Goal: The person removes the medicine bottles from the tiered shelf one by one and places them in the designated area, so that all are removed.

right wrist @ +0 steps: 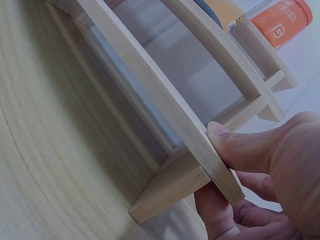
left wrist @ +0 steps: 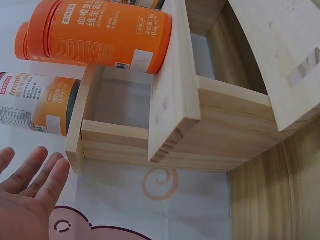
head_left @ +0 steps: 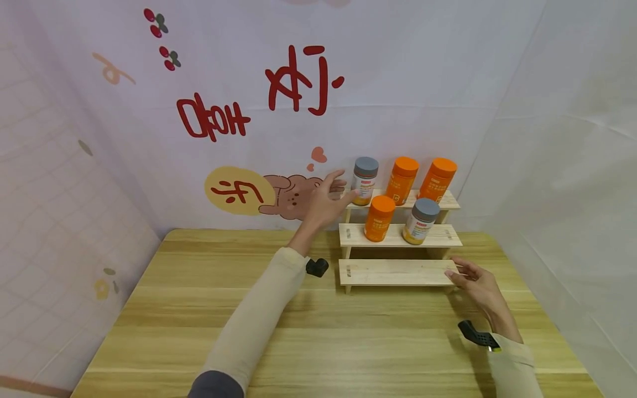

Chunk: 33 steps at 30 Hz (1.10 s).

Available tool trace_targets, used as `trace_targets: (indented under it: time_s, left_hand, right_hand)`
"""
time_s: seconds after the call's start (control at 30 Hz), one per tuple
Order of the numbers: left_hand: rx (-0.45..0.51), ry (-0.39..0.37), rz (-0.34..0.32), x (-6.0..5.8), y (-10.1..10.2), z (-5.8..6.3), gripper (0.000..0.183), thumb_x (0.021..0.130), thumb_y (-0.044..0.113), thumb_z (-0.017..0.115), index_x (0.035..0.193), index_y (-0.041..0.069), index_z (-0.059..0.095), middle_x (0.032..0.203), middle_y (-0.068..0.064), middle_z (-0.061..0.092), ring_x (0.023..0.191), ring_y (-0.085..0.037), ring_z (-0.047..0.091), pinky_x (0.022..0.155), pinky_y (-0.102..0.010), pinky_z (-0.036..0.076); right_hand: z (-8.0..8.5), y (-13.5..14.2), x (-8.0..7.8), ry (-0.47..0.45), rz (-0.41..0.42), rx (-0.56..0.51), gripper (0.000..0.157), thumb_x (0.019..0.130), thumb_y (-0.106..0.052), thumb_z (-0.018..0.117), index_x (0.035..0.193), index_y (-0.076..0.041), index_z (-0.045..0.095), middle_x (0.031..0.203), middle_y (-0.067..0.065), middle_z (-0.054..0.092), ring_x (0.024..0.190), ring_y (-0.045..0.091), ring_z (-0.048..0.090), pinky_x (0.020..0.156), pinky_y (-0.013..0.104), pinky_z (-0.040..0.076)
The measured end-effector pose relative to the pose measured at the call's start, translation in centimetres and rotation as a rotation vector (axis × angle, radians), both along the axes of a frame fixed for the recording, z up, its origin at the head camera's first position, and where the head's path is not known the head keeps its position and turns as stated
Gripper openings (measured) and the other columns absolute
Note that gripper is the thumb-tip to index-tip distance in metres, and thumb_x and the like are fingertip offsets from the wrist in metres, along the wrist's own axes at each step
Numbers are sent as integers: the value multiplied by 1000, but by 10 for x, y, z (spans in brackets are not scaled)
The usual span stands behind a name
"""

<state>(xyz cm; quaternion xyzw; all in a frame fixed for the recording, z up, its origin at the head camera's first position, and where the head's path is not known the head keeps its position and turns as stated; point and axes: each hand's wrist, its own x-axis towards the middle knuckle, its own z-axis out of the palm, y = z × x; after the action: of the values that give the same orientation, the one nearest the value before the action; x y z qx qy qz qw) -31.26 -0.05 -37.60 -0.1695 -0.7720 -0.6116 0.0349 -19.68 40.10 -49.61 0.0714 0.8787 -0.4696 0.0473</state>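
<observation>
A three-tier wooden display rack (head_left: 393, 272) stands against the back wall. My right hand (head_left: 479, 284) grips the right end of its lowest board, thumb (right wrist: 235, 147) on top and fingers curled underneath. My left hand (head_left: 325, 202) is beside the grey-lidded supplement bottle (head_left: 365, 182) at the top tier's left end. In the left wrist view its fingers (left wrist: 42, 175) are spread, with a gap to that bottle (left wrist: 40, 102). Two orange bottles (head_left: 402, 182) (head_left: 438, 181) share the top tier. The middle tier holds another orange bottle (head_left: 379, 220) and a second grey-lidded one (head_left: 420, 222).
The rack sits at the back right of a wood-grain table (head_left: 378, 342). A white cloth wall (head_left: 423, 72) with red characters and a cartoon bear (head_left: 293, 196) rises close behind it. Another cloth wall (head_left: 572, 182) runs along the right side.
</observation>
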Motion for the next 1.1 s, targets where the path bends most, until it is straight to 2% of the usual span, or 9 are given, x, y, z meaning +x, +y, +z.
trace_targets:
  time_s: [0.27, 0.43, 0.6, 0.83, 1.1]
  left_hand:
    - [-20, -24, -26, -7, 12, 2, 73, 95, 40, 72, 158, 25, 37, 144, -10, 53, 132, -29, 57, 109, -44, 52]
    - [-19, -7, -31, -11, 20, 2, 75, 94, 41, 73, 157, 25, 38, 143, -9, 55, 127, -26, 60, 105, -41, 54]
    - [-26, 27, 5, -11, 26, 6, 73, 94, 40, 74, 156, 20, 41, 138, -11, 59, 120, -26, 61, 100, -41, 56]
    - [-51, 67, 90, -11, 36, 6, 64, 95, 32, 75, 151, 18, 47, 133, -12, 61, 114, -26, 62, 96, -41, 56]
    - [-27, 58, 106, -9, 35, 4, 62, 94, 33, 76, 148, 19, 51, 131, -10, 63, 113, -25, 64, 96, -39, 57]
  right_hand:
    - [-1, 1, 3, -16, 13, -33, 83, 98, -51, 65, 160, -7, 34, 158, 32, 35, 142, 50, 40, 79, 6, 46]
    - [-1, 0, 3, -28, 10, -42, 84, 97, -52, 65, 161, -9, 32, 159, 32, 33, 142, 50, 39, 79, 8, 47]
    - [0, 0, 2, -31, 10, -36, 85, 97, -54, 64, 162, -9, 31, 161, 31, 31, 142, 49, 40, 80, 10, 49]
    - [1, -3, 1, 15, -8, 9, 82, 98, -53, 63, 160, -8, 34, 157, 30, 37, 134, 41, 48, 79, 14, 53]
    - [1, -4, 3, 21, -6, 9, 80, 99, -52, 62, 160, -8, 35, 156, 27, 38, 132, 35, 49, 81, 19, 55]
